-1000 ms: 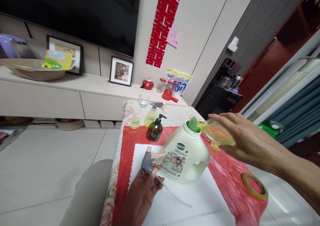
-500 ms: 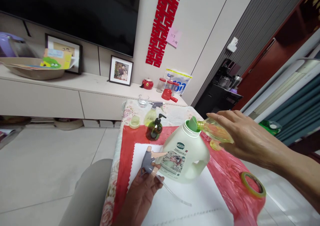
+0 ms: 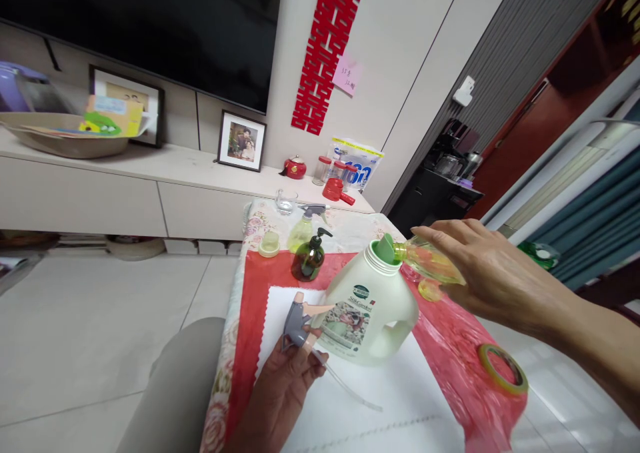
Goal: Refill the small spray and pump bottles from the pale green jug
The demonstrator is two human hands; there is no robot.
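Note:
My left hand [image 3: 285, 386] is closed around a grey and peach spray trigger head [image 3: 297, 323], its clear dip tube trailing to the right over white paper [image 3: 390, 406]. With my right hand [image 3: 480, 266] I hold a clear yellowish spray bottle [image 3: 430, 261] tipped nearly on its side. The bottle's neck meets the green spout in the mouth of a pale green detergent jug [image 3: 370, 306]. That jug stands upright on the paper, its cap off. Whether liquid is flowing cannot be made out.
Behind the jug stand a dark pump bottle [image 3: 309, 259], a second spray bottle [image 3: 301, 233], a pale cap [image 3: 269, 245] and a glass cup [image 3: 286, 201]. A roll of tape [image 3: 520, 379] lies on the red sheet [image 3: 450, 346] at right. A white cabinet [image 3: 210, 203] runs behind the table.
Almost nothing differs. Both hands keep their holds, and the tilted bottle stays at the jug's mouth; the view has shifted very slightly.

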